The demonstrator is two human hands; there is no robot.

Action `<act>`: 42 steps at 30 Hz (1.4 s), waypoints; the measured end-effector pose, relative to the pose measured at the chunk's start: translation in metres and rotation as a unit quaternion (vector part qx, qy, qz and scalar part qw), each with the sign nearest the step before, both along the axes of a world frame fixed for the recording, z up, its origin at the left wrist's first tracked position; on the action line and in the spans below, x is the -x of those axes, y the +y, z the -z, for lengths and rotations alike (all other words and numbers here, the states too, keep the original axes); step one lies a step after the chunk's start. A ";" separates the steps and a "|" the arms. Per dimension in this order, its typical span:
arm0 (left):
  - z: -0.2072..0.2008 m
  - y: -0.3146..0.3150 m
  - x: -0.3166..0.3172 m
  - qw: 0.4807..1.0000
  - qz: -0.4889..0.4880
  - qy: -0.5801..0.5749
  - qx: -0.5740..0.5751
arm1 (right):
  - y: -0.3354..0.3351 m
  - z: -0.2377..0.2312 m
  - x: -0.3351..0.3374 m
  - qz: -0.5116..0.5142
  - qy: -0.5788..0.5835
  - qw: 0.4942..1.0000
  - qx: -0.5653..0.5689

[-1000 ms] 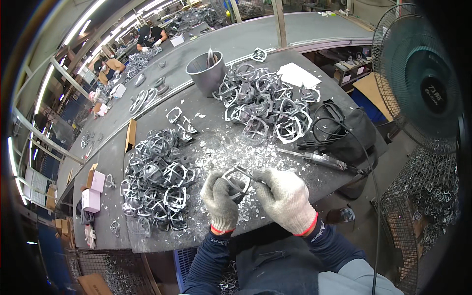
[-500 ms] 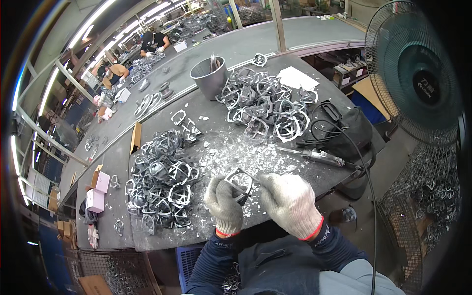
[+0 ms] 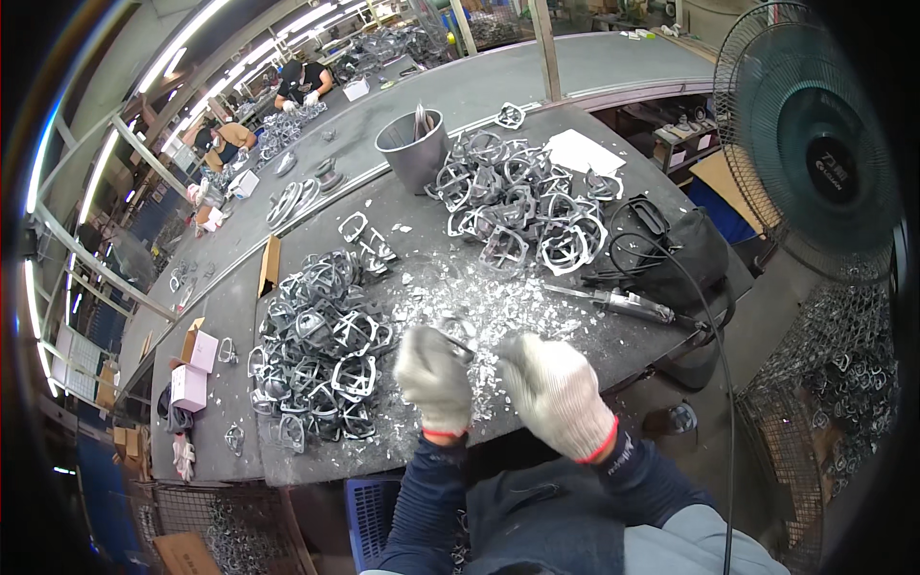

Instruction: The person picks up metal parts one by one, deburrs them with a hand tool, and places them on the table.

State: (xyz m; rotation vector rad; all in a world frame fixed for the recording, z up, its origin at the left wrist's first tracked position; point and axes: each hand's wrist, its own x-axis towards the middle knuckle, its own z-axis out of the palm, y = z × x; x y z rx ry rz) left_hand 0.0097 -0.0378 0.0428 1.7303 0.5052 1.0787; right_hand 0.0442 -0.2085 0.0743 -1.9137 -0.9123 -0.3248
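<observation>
My left hand (image 3: 433,381), in a white knit glove with a red cuff edge, is closed on a metal frame part (image 3: 461,346). Only a dark edge of that part shows past the fingers. To its right, my right hand (image 3: 559,395), gloved alike, is curled shut; its fingertips face the left hand, and whatever they grip is hidden. Both hands are over the near edge of the dark worktable, where silvery metal scraps (image 3: 455,297) lie scattered. Left of them rises a heap of similar open metal frames (image 3: 321,335). A second heap (image 3: 522,196) lies beyond the hands.
A grey bin (image 3: 414,158) stands behind the far heap, with white paper (image 3: 583,151) nearby. On the right lie a long-tipped power tool (image 3: 628,305) and its cable. A large fan (image 3: 815,144) looms at the right. Two people work at the far left beyond small boxes (image 3: 192,369).
My left hand has turned, so the metal frame that showed between the hands is now mostly hidden. My right hand has shifted slightly left and down.
</observation>
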 end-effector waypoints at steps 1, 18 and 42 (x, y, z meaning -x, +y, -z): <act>-0.001 0.013 -0.005 0.992 -0.031 0.000 0.124 | -0.004 0.000 0.007 -0.026 0.008 0.999 -0.017; -0.015 0.010 0.005 0.958 0.042 -0.105 0.264 | -0.005 0.020 0.002 0.028 0.005 0.999 0.038; 0.005 0.021 0.005 0.972 0.082 0.000 -0.221 | 0.038 0.054 -0.017 0.005 0.157 0.987 -0.032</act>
